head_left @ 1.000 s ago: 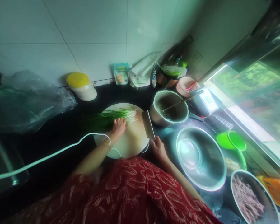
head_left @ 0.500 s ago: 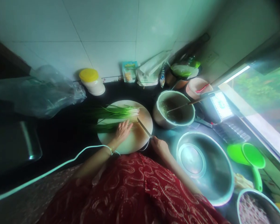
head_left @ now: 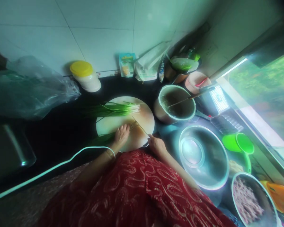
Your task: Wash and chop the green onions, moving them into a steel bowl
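Small bundle of green chives (head_left: 113, 134) lies flat on the round cutting board (head_left: 109, 124), near the board's front edge, leafy ends hanging off its left rim. Left hand (head_left: 121, 135) presses palm-down on that bundle, fingers together and flat. Right hand (head_left: 156, 145) sits at the board's front-right edge, closed around the handle of a cleaver (head_left: 140, 126); blade seen edge-on, angled across the board, tip touching the bundle's cut ends just right of the left hand's fingertips.

Second, larger chive bunch (head_left: 115, 109) lies across the board's back half, white ends pointing right, apart from the held bundle. Bare board between the two bunches and along the right rim.

Off the board's right edge: pot (head_left: 176, 108) with a stick resting in it, close to the rim. Front-right of the board: big steel bowl (head_left: 203, 157), with a narrow strip of counter between. Beyond that bowl, another bowl with minced meat (head_left: 248, 200) and a green ladle (head_left: 241, 145).

Behind the board: yellow-lidded jar (head_left: 85, 75) against the tiled wall. Left of the board: open dark counter, then a clear plastic bag (head_left: 28, 88). White cable (head_left: 61, 162) runs from the left wrist out left.
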A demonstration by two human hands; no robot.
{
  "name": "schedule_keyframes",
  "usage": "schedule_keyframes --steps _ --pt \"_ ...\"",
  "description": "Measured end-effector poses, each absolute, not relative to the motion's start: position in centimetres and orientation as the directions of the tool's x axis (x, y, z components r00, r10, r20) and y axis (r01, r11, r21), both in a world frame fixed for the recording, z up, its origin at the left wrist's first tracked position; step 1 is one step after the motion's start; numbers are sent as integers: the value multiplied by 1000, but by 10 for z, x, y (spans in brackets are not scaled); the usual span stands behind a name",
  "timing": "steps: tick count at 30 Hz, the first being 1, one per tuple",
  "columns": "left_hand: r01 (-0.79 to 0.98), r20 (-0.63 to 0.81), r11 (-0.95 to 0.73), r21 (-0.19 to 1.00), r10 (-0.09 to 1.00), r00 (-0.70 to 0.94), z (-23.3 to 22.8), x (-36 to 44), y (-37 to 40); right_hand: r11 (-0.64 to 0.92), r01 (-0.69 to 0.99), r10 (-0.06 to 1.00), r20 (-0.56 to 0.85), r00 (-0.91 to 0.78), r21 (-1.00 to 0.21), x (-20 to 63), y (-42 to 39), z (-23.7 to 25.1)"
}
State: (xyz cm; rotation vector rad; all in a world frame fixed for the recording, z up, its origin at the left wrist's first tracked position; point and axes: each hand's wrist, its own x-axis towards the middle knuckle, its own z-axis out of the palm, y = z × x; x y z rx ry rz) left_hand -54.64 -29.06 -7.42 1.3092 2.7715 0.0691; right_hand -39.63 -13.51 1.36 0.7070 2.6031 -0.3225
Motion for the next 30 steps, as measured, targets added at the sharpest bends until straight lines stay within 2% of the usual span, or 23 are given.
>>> schedule_keyframes --steps 10,15,21,25,30 --pt "768 13 618 170 778 -628 -60 -551 -270 866 496 409 -493 -767 -53 -413 -134 2" --pt "727 -18 667 162 738 -674 -55 -559 -273 885 457 365 -478 -799 -88 -421 -134 0" --pt "778 -12 608 160 789 -615 -61 -563 -268 852 502 384 -475 -792 -148 -419 -130 -1" --pt "785 10 600 152 793 -609 -65 -565 -257 856 483 359 -462 -811 -183 -421 -125 0" --pt "776 11 598 202 791 -612 -68 -565 -248 859 476 354 -451 -819 -188 -421 -123 -6"
